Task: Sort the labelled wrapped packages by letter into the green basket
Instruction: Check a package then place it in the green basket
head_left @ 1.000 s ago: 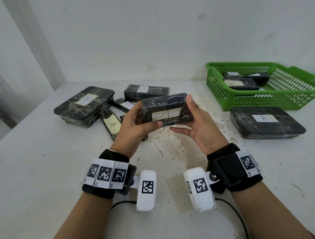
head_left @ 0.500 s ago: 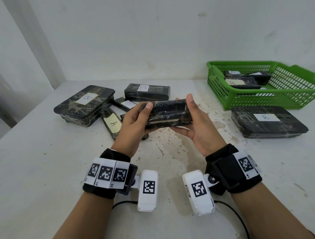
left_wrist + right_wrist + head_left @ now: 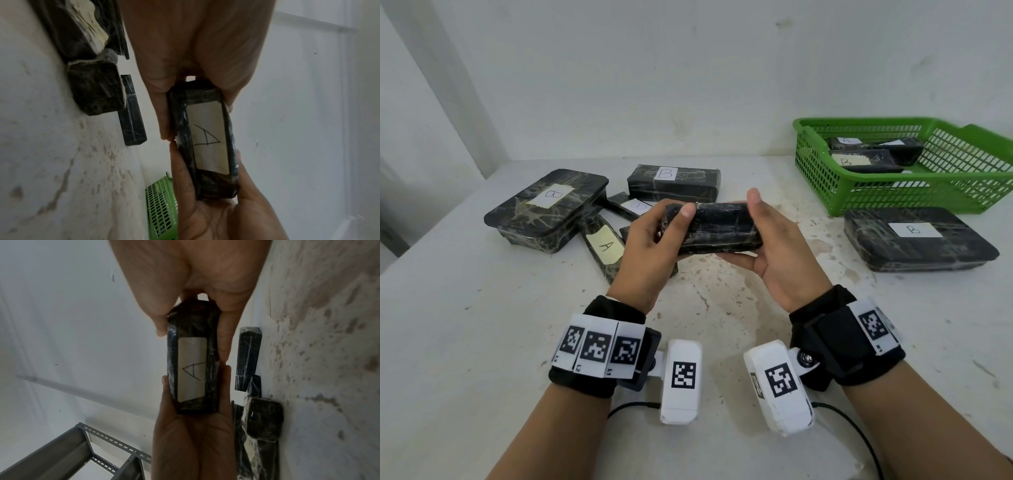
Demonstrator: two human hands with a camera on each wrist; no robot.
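Note:
Both hands hold one black wrapped package point(image 3: 717, 228) above the middle of the table. My left hand point(image 3: 654, 240) grips its left end, thumb on top. My right hand point(image 3: 774, 246) grips its right end, fingers underneath. Its white label with the letter A point(image 3: 207, 138) faces down and shows only in the wrist views, as label A point(image 3: 192, 369). The green basket point(image 3: 893, 192) stands at the back right with several labelled packages point(image 3: 866, 159) inside.
A large B package point(image 3: 917, 240) lies in front of the basket. At the left lie a large B package point(image 3: 548, 209), a B box point(image 3: 674, 181), a thin A package point(image 3: 604, 245) and another small one point(image 3: 630, 207). A wall rises behind the table.
The held package has been rolled in both hands, so its A label went from facing me to facing down and out of the head view.

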